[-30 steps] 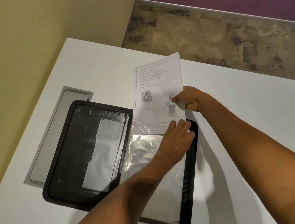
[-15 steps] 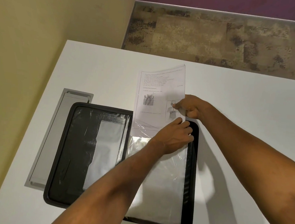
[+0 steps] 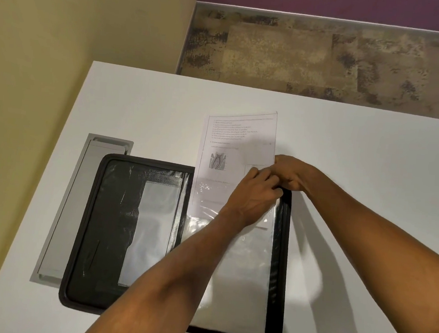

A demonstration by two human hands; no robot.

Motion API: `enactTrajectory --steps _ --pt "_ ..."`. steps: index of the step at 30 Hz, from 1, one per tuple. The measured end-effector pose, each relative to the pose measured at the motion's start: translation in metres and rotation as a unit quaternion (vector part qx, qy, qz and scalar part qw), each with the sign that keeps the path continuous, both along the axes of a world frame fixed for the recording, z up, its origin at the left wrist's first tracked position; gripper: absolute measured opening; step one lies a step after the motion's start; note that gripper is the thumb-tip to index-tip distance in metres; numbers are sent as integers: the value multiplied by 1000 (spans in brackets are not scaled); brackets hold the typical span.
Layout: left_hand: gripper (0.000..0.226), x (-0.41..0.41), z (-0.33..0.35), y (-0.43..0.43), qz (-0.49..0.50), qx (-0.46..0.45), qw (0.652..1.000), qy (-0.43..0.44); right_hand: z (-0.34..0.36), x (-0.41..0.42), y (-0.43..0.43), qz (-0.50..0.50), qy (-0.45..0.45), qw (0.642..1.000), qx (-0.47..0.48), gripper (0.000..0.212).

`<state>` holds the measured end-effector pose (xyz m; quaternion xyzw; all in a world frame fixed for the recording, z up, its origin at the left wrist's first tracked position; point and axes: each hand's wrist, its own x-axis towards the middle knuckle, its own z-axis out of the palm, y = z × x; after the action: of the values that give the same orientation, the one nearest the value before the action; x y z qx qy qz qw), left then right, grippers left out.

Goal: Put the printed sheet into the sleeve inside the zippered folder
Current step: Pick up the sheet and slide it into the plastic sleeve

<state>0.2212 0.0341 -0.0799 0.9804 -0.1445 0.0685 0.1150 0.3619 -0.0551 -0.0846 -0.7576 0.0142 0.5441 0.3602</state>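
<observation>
A white table (image 3: 139,101) fills the lower part of the view, its left edge running close along a yellow-beige wall (image 3: 65,33). Set flush into the tabletop near that edge is a long grey cable-access panel (image 3: 78,193), with a narrow recess at its far end and another at its near end. Beyond the table lies mottled brown and tan carpet (image 3: 302,54), ending at a silver-grey baseboard (image 3: 332,19) beneath a purple wall (image 3: 333,1)

Printed sheet (image 3: 230,151) partway inside sleeve (image 3: 240,274)
</observation>
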Motion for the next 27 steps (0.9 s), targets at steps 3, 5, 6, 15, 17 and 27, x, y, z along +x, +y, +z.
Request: enactTrajectory --steps 3,5,6,15,17,27 --pt "8 1 -2 0 4 1 1000 -7 3 5 1 -47 13 997 58 14" --pt "10 2 -3 -1 15 1 1000 4 3 9 4 -107 -30 991 68 19" --pt "9 2 -4 -1 19 2 1000 13 3 11 3 -125 -64 988 57 20" --pt "4 7 -7 -6 49 -7 996 78 13 17 -25 35 -58 998 -15 19" --pt "8 8 -8 -7 49 -4 995 92 17 18 -28 97 -61 992 -61 24" --pt "21 21 6 -16 88 -69 972 207 9 20 -14 -130 -130 982 39 31"
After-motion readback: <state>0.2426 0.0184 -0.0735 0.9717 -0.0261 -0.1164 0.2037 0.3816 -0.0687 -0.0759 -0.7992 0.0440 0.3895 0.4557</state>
